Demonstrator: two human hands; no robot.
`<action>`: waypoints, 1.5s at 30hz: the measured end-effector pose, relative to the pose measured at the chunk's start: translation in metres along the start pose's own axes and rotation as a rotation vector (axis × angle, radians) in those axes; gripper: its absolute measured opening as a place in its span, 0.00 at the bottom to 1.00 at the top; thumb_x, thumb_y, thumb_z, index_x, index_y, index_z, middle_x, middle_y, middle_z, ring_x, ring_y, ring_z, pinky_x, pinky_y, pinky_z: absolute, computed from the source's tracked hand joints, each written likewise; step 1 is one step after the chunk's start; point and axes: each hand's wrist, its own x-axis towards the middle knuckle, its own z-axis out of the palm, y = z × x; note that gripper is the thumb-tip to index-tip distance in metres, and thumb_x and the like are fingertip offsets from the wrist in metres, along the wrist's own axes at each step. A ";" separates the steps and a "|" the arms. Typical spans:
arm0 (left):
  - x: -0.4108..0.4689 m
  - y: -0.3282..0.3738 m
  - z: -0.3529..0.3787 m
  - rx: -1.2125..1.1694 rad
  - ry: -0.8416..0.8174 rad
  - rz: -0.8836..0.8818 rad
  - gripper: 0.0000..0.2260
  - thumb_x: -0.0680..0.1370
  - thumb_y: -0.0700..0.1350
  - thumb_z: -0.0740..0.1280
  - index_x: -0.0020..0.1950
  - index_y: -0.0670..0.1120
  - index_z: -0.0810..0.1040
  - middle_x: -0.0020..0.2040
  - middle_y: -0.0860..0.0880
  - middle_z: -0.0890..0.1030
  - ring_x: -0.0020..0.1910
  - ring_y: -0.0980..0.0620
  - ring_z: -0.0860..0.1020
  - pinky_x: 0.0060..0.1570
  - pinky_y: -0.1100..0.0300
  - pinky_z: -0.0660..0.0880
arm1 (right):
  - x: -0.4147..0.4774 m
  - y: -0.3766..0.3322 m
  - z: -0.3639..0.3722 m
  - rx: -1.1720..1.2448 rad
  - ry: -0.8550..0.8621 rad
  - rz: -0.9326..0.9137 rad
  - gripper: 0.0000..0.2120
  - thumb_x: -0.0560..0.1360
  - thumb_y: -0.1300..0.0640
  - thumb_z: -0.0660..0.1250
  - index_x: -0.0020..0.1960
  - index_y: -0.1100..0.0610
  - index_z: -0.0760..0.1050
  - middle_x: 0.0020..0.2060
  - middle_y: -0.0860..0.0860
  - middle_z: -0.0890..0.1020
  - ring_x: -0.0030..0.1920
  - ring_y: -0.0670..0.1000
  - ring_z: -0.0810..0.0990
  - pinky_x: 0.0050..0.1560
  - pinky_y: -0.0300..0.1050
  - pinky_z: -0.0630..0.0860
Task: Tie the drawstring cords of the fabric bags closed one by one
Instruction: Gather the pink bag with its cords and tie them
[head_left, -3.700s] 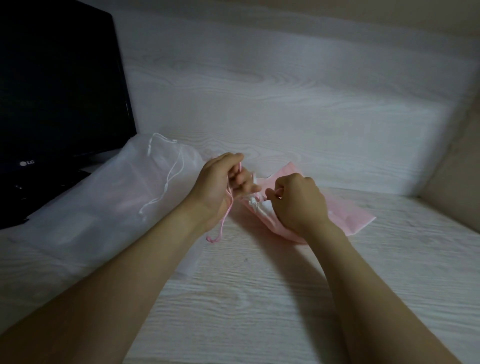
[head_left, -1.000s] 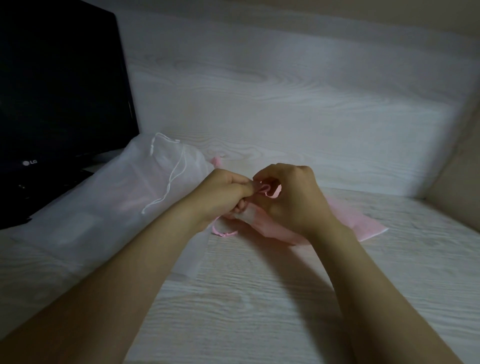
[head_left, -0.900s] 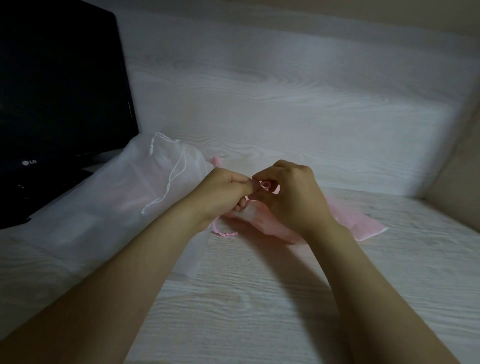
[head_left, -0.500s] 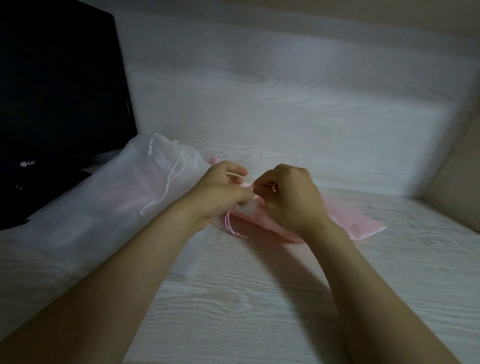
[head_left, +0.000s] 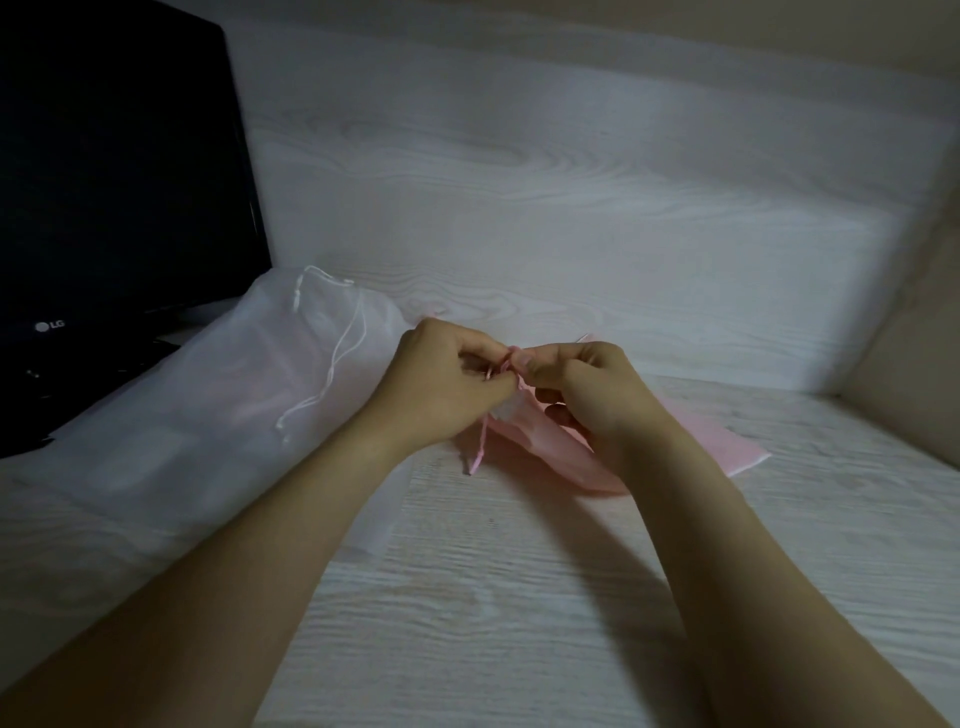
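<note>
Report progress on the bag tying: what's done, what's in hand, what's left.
Done: nothing I can confirm. In hand: the left hand and right hand pinch the pink cord at the pink bag's mouth, one end dangling; no finished knot shows. Left: finishing that knot, and perhaps the white mesh bag, whose white cord trails loose along it; whether it is tied, I cannot tell.

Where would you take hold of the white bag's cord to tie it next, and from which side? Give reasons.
Probably pinch the white cord along its free run, near its loose ends, coming from above. It lies exposed on top of the white bag, trailing from the bag's far end towards the person, and the monitor crowds the far left.
</note>
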 end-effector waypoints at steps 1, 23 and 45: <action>0.000 0.001 -0.001 -0.019 0.006 0.003 0.07 0.76 0.40 0.78 0.52 0.47 0.90 0.45 0.54 0.89 0.47 0.59 0.87 0.55 0.69 0.80 | 0.000 0.000 0.001 0.011 0.003 -0.014 0.09 0.79 0.61 0.71 0.52 0.67 0.84 0.38 0.57 0.83 0.36 0.50 0.77 0.39 0.44 0.74; 0.011 0.021 -0.024 -0.988 0.028 -0.277 0.06 0.75 0.41 0.64 0.39 0.40 0.75 0.52 0.37 0.87 0.60 0.38 0.84 0.68 0.46 0.75 | 0.007 0.004 -0.006 -0.057 0.252 -0.169 0.08 0.78 0.60 0.74 0.41 0.59 0.83 0.28 0.43 0.81 0.28 0.38 0.76 0.31 0.33 0.73; 0.015 0.009 -0.027 -0.445 0.307 -0.570 0.16 0.81 0.40 0.61 0.34 0.49 0.65 0.23 0.54 0.62 0.20 0.55 0.57 0.24 0.67 0.53 | 0.016 0.024 -0.020 -0.875 0.315 -0.438 0.04 0.77 0.60 0.72 0.45 0.55 0.86 0.41 0.49 0.87 0.43 0.51 0.83 0.46 0.46 0.78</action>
